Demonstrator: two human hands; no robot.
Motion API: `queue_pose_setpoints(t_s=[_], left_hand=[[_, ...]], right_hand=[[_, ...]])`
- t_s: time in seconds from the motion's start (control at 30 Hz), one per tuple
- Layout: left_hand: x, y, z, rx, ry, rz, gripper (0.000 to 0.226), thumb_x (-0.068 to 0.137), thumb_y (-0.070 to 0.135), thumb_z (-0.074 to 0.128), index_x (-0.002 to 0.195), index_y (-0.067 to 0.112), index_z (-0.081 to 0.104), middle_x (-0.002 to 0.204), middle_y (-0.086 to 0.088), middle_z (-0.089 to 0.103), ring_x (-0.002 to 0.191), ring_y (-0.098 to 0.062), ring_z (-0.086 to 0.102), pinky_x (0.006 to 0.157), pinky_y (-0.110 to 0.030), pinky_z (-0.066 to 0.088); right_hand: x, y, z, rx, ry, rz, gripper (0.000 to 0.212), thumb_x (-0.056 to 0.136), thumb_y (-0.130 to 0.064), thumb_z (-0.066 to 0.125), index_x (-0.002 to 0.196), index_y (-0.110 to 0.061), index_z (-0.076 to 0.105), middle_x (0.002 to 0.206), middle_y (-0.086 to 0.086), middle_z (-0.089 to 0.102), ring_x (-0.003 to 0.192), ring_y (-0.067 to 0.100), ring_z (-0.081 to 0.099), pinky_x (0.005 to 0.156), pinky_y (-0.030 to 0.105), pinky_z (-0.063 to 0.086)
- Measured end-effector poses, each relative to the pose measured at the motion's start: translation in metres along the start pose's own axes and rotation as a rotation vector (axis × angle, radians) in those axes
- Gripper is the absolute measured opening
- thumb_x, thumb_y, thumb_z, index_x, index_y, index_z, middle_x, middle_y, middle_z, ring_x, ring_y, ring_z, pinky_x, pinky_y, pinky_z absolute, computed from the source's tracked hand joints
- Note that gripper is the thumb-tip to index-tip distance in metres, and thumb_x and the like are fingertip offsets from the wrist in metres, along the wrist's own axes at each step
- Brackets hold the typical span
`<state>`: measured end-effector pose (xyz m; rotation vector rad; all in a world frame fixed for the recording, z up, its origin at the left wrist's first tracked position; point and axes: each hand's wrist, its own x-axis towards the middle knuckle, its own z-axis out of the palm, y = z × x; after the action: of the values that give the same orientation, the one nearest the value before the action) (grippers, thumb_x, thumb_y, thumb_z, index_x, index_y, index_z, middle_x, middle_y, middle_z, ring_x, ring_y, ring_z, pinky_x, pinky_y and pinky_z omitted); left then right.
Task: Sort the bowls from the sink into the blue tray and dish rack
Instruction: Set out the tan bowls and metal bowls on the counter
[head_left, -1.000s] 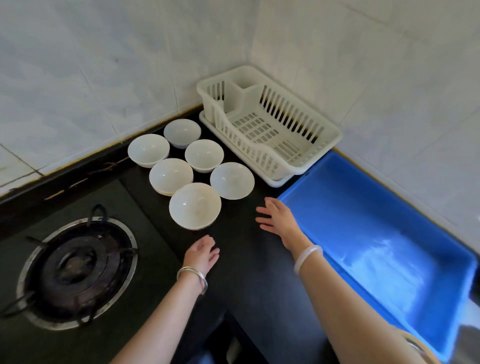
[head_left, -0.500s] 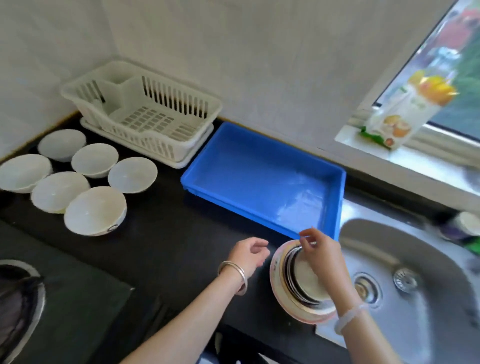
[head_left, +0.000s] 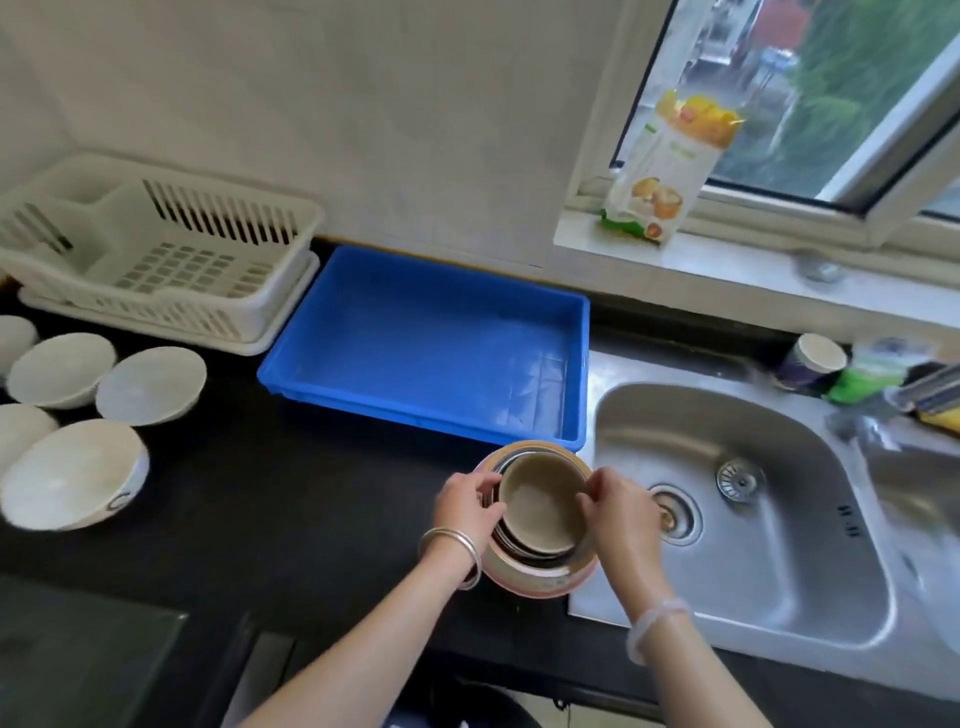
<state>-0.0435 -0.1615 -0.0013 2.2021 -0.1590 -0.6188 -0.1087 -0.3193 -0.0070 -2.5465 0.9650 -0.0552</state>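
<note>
a: head view, centre. what do the hands hold?
b: left hand (head_left: 470, 506) and right hand (head_left: 618, 512), fingers curled, grip opposite sides of a stack of nested round bowls (head_left: 540, 506): beige innermost, steel between, pink-rimmed outermost.
a: its position?
b: at the left rim of the stainless steel sink (head_left: 753, 561), just near of the rectangular blue plastic tray (head_left: 415, 410). whether it rests on the black counter (head_left: 311, 493) cannot be told.
a: far left?
b: white slotted plastic dish rack (head_left: 156, 260), just beside the tray. white ceramic bowls (head_left: 150, 384) stand near of it, on the counter.

You're in a home kitchen, steel sink (head_left: 779, 561) at three o'clock, dish rack (head_left: 171, 260) at ten o'clock, window (head_left: 831, 104) at one o'clock
</note>
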Motion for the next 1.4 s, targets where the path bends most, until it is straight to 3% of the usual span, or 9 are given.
queue_pose_setpoints(t_s=[0.2, 0.27, 0.37, 0.6, 0.7, 0.8, 0.97, 1.23, 1.4], left_hand=[[-0.001, -0.003, 0.004, -0.109, 0.016, -0.027, 0.027, 0.086, 0.018, 0.06, 0.113, 0.022, 0.063, 0.114, -0.003, 0.056, 0.094, -0.015, 0.06, 0.091, -0.031, 0.052], [-0.001, -0.001, 0.004, -0.146, 0.018, -0.043, 0.023, 0.088, 0.02, 0.057, 0.11, 0.02, 0.063, 0.114, -0.005, 0.055, 0.095, -0.019, 0.062, 0.088, -0.036, 0.055], [0.0, 0.0, 0.007, -0.141, 0.057, -0.041, 0.018, 0.088, 0.019, 0.058, 0.105, 0.019, 0.064, 0.113, -0.004, 0.055, 0.09, -0.014, 0.059, 0.083, -0.028, 0.053], [0.001, 0.008, 0.008, -0.098, 0.143, -0.033, 0.009, 0.087, 0.015, 0.059, 0.095, 0.019, 0.059, 0.102, 0.002, 0.058, 0.083, -0.008, 0.054, 0.069, -0.017, 0.043], [0.001, 0.01, 0.006, -0.122, 0.143, -0.038, 0.006, 0.087, 0.012, 0.058, 0.087, 0.019, 0.058, 0.091, 0.005, 0.061, 0.082, -0.011, 0.058, 0.063, -0.015, 0.047], [0.003, 0.012, -0.001, -0.213, 0.151, -0.083, 0.006, 0.084, 0.009, 0.06, 0.085, 0.014, 0.062, 0.084, 0.002, 0.064, 0.077, -0.017, 0.064, 0.074, -0.031, 0.057], [0.006, 0.007, -0.02, -0.399, 0.167, -0.115, 0.011, 0.082, 0.008, 0.063, 0.08, 0.018, 0.062, 0.084, 0.002, 0.065, 0.074, -0.01, 0.064, 0.06, -0.021, 0.057], [0.008, -0.026, -0.076, -0.594, 0.303, -0.229, 0.012, 0.083, 0.004, 0.062, 0.084, 0.015, 0.063, 0.089, -0.002, 0.067, 0.081, -0.012, 0.066, 0.056, -0.018, 0.055], [0.002, -0.07, -0.113, -0.72, 0.429, -0.346, 0.009, 0.084, 0.001, 0.061, 0.086, 0.01, 0.062, 0.09, -0.009, 0.066, 0.083, -0.02, 0.067, 0.064, -0.027, 0.056]], right_hand=[[0.01, 0.004, -0.009, 0.074, -0.073, 0.015, 0.005, 0.084, -0.015, 0.06, 0.083, -0.011, 0.056, 0.079, 0.011, 0.066, 0.08, 0.033, 0.062, 0.06, 0.029, 0.034], [0.012, 0.008, -0.013, 0.188, -0.138, 0.044, 0.008, 0.086, -0.013, 0.058, 0.082, -0.013, 0.051, 0.076, 0.009, 0.064, 0.074, 0.033, 0.063, 0.059, 0.033, 0.045], [0.011, 0.015, -0.018, 0.387, -0.22, 0.139, 0.012, 0.089, -0.011, 0.055, 0.08, -0.014, 0.047, 0.082, 0.015, 0.065, 0.069, 0.029, 0.066, 0.052, 0.037, 0.058], [0.005, 0.021, -0.021, 0.617, -0.282, 0.244, 0.015, 0.091, -0.01, 0.053, 0.079, -0.015, 0.046, 0.081, 0.013, 0.058, 0.071, 0.025, 0.061, 0.044, 0.027, 0.054], [0.005, 0.02, -0.025, 0.625, -0.285, 0.226, 0.015, 0.092, -0.01, 0.053, 0.08, -0.017, 0.048, 0.082, 0.016, 0.06, 0.074, 0.027, 0.063, 0.047, 0.029, 0.055], [0.008, 0.015, -0.032, 0.642, -0.275, 0.19, 0.012, 0.092, -0.011, 0.054, 0.083, -0.019, 0.053, 0.081, 0.014, 0.065, 0.072, 0.024, 0.066, 0.05, 0.03, 0.057], [0.012, -0.003, -0.051, 0.679, -0.25, 0.099, 0.013, 0.093, -0.011, 0.054, 0.091, -0.022, 0.062, 0.082, 0.008, 0.069, 0.07, 0.021, 0.069, 0.051, 0.028, 0.057], [0.024, -0.063, -0.045, 0.686, -0.286, -0.034, 0.018, 0.091, -0.013, 0.057, 0.085, -0.029, 0.062, 0.083, 0.007, 0.069, 0.072, 0.024, 0.07, 0.06, 0.041, 0.061], [0.031, -0.108, -0.008, 0.673, -0.376, -0.072, 0.022, 0.091, -0.011, 0.057, 0.081, -0.031, 0.061, 0.082, 0.008, 0.069, 0.065, 0.019, 0.069, 0.053, 0.034, 0.06]])
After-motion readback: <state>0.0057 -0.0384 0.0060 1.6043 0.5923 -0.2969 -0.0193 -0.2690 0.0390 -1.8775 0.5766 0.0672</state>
